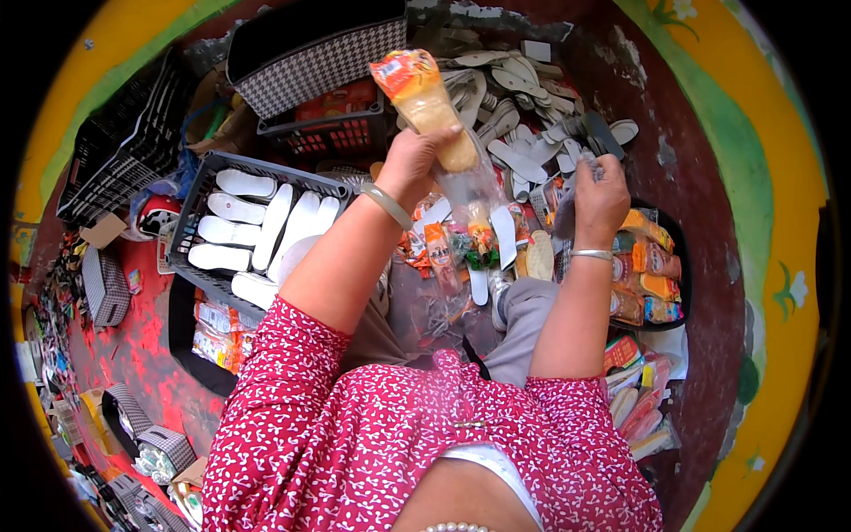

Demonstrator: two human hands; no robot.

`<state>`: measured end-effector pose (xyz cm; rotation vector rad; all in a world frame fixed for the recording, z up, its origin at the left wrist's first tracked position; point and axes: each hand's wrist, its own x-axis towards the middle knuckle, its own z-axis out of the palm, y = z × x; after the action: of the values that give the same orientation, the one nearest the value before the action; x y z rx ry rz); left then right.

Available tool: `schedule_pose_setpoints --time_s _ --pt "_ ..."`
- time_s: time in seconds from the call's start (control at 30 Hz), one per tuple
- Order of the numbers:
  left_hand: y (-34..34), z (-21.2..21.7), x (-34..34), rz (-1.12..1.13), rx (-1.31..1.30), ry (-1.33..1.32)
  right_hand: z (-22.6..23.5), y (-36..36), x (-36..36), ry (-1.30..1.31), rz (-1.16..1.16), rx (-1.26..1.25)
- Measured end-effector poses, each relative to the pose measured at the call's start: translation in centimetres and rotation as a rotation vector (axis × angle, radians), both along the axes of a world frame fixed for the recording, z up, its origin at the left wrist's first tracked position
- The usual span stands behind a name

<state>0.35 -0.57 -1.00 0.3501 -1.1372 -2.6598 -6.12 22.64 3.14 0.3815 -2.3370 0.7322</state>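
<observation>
My left hand [415,161] is raised in front of me, fingers closed on a packaged insole [439,111]. The insole is tan, in a clear plastic bag with an orange and red printed top; the bag's loose lower end hangs down. On the right, my right hand [601,202] is closed round a limp grey piece [566,213] that looks like cloth. Below the hands, between my legs, lie more packaged insoles [441,253] and a bare white insole [504,235]. A pale tan insole [539,257] rests close to my right knee.
White insoles fill a dark plastic crate [206,279] at my left. A loose pile of insoles [523,97] lies ahead. To the right stands a black-rimmed basket [685,275] of packaged insoles. A checked box [324,66] sits on a black crate [324,137] at the far left.
</observation>
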Motion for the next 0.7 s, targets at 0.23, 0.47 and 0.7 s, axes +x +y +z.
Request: schedule_pose_setpoints --time_s 0.23,0.47,0.7 --pt "3.2 -1.5 0.4 -0.088 -0.034 -0.085 0.1 -2.9 1.3 -0.031 0.052 -0.273" --pt "1.9 -2.2 0.4 -0.177 0.172 -0.137 -0.5 -7.6 8.0 -0.010 0.700 0.077" --pt "1.0 -1.5 -1.3 -0.111 0.399 -0.064 1.2 -6.3 8.1 -0.101 0.603 0.236"
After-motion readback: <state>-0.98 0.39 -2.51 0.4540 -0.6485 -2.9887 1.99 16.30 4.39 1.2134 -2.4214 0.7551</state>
